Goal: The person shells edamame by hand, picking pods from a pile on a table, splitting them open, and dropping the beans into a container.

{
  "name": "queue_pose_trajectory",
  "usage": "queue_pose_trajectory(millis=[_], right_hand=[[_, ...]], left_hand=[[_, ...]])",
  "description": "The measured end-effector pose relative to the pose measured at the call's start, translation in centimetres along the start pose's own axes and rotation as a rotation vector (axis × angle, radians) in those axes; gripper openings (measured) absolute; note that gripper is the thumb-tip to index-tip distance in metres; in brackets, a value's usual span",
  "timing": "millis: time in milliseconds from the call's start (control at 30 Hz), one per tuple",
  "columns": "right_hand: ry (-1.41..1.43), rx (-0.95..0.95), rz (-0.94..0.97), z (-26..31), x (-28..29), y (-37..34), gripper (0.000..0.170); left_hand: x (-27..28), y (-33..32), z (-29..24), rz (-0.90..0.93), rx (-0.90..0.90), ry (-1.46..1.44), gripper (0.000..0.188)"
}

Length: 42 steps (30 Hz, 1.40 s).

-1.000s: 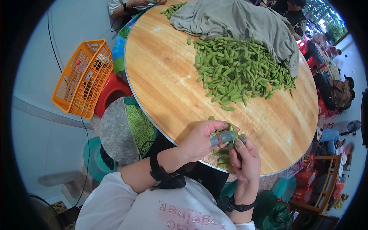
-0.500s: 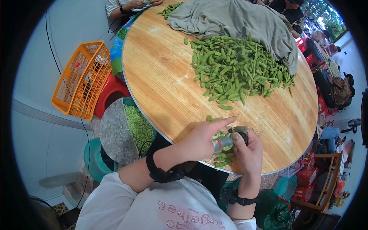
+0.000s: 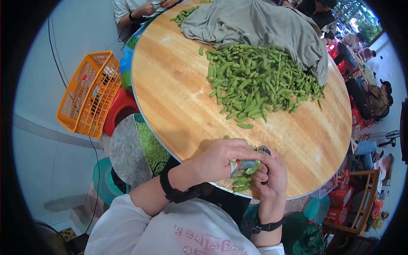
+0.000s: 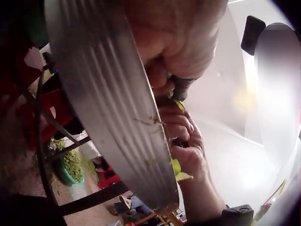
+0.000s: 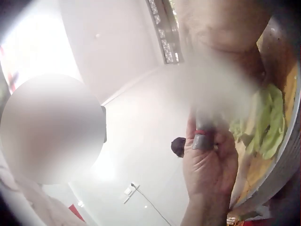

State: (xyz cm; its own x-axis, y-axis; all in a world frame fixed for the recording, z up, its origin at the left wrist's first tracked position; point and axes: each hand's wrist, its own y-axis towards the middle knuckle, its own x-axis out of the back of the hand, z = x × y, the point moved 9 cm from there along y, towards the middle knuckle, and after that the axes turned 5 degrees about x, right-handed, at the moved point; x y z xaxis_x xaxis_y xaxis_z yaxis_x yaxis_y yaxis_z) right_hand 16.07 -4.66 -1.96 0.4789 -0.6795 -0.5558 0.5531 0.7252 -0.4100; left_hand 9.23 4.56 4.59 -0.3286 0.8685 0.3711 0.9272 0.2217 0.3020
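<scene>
The left hand (image 3: pixel 219 159), its thumb in a grey cover (image 3: pixel 250 164) with a red band, pinches a green pod (image 3: pixel 253 169) at the table's near edge. Touching it, the right hand (image 3: pixel 273 174) curls round a dark object (image 3: pixel 264 149), mostly hidden by its fingers. In the left wrist view the right hand (image 4: pixel 188 155) is curled below the left hand (image 4: pixel 181 37). The right wrist view shows the left hand (image 5: pixel 209 169) near the blurred right hand (image 5: pixel 221 28). Loose pods (image 3: pixel 241 183) lie beneath the hands.
A large pod pile (image 3: pixel 259 85) lies on the round wooden table (image 3: pixel 170 93), partly under a grey cloth (image 3: pixel 255 21). At left stand an orange crate (image 3: pixel 89 93), a red stool (image 3: pixel 119 108) and a container of shelled beans (image 3: pixel 151 144). Other people sit beyond.
The left index finger, pointing away half a second ago, now reaches over to the right hand. Both hands have come closer together, and the table view has shifted slightly.
</scene>
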Motion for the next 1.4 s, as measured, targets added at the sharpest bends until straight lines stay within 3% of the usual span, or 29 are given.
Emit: queue_pose_trajectory(millis=[67,167,200,233,267,333,367,433,500,567,733,867,900,933,967,1000,1033,1067,1100,1133,1200,1233,1267,1333,1367,1400], right_hand=[[0.099,-0.06,0.016,-0.3,0.0,0.1,0.012],[0.016,0.056,0.008,0.7,-0.3,0.2,0.009],[-0.135,0.179,-0.056,2.0,-0.1,0.1,0.008],[-0.286,0.302,-0.12,3.3,0.1,-0.1,0.007],[-0.28,0.301,-0.114,3.3,0.2,0.0,0.007],[-0.616,0.543,-0.163,5.4,0.1,-0.6,0.006],[-0.611,0.542,-0.159,5.5,0.2,-0.6,0.006],[-0.758,0.714,-0.157,6.9,-0.7,-1.4,0.008],[-0.851,0.728,-0.172,7.3,-0.8,-1.7,0.007],[-0.947,0.745,-0.187,7.7,-0.9,-1.9,0.006],[-1.033,0.854,-0.149,8.2,-1.3,-2.8,0.007],[-1.03,0.841,-0.146,8.5,-1.5,-3.2,0.008],[-0.736,0.661,-0.181,7.8,0.3,-2.3,0.008],[-0.442,0.477,-0.211,6.5,1.7,-1.5,0.009],[-0.484,0.485,-0.218,6.7,1.9,-1.2,0.011],[-0.483,0.481,-0.223,6.2,2.7,-1.0,0.011],[-0.839,0.596,-0.14,6.2,1.8,-0.8,0.012],[-1.196,0.703,-0.048,5.6,0.2,-0.9,0.013],[-1.403,0.62,0.104,4.1,-1.4,-1.7,0.018],[-1.404,0.619,0.1,4.6,-2.0,-2.4,0.018],[-1.491,0.347,0.621,0.8,-4.5,-3.9,0.022],[-1.371,0.343,0.62,0.9,-5.1,-4.0,0.026],[-1.376,0.341,0.607,0.4,-5.5,-3.5,0.026],[-1.335,0.521,0.13,2.6,-4.9,-1.5,0.026],[-1.485,0.575,0.059,2.9,-5.5,-0.9,0.026],[-1.491,0.574,0.053,2.3,-6.0,-0.8,0.026]], left_hand=[[-0.1,0.4,0.0,0.003,-0.049,-0.113,0.028],[-1.0,0.7,1.6,0.03,0.1,-0.323,0.022],[-1.2,0.6,2.0,0.031,0.104,-0.315,0.022],[-2.5,0.3,4.1,0.09,0.33,-0.839,0.021],[-4.3,-0.2,5.1,0.146,0.558,-1.364,0.021],[-4.3,0.0,4.5,0.084,0.662,-1.377,0.021],[-4.4,-0.2,4.8,0.024,0.763,-1.395,0.022],[-5.0,-0.1,5.4,0.074,0.697,-1.393,0.02],[-5.3,0.1,5.0,0.127,0.635,-1.396,0.019],[-5.1,-0.1,5.7,0.057,0.741,-1.194,0.02],[-6.0,0.1,6.6,0.072,0.786,-1.167,0.02],[-6.1,0.1,6.9,0.008,0.862,-1.077,0.019],[-5.5,0.0,6.6,0.012,0.866,-1.075,0.019],[-3.8,0.3,5.8,0.005,0.757,-1.054,0.018],[-2.1,0.3,5.1,-0.003,0.651,-1.034,0.018],[0.6,-0.2,5.4,-0.103,0.549,-0.855,0.018],[3.4,-1.2,5.3,-0.197,0.446,-0.673,0.019],[6.1,-2.6,5.1,-0.357,0.425,-0.774,0.02],[8.9,-4.1,4.9,-0.519,0.399,-0.873,0.02],[11.5,-6.1,5.7,-0.632,0.36,-0.896,0.02],[16.2,-10.7,7.8,-0.858,0.302,-0.883,0.019],[18.2,-12.8,8.9,-0.966,0.28,-0.845,0.018],[19.2,-14.4,10.8,-0.956,0.28,-0.854,0.018],[21.4,-20.2,16.2,-1.178,0.425,-0.693,0.02],[21.8,-21.9,18.8,-1.173,0.427,-0.701,0.02],[20.9,-23.6,22.4,-1.091,0.643,-0.732,0.022]])
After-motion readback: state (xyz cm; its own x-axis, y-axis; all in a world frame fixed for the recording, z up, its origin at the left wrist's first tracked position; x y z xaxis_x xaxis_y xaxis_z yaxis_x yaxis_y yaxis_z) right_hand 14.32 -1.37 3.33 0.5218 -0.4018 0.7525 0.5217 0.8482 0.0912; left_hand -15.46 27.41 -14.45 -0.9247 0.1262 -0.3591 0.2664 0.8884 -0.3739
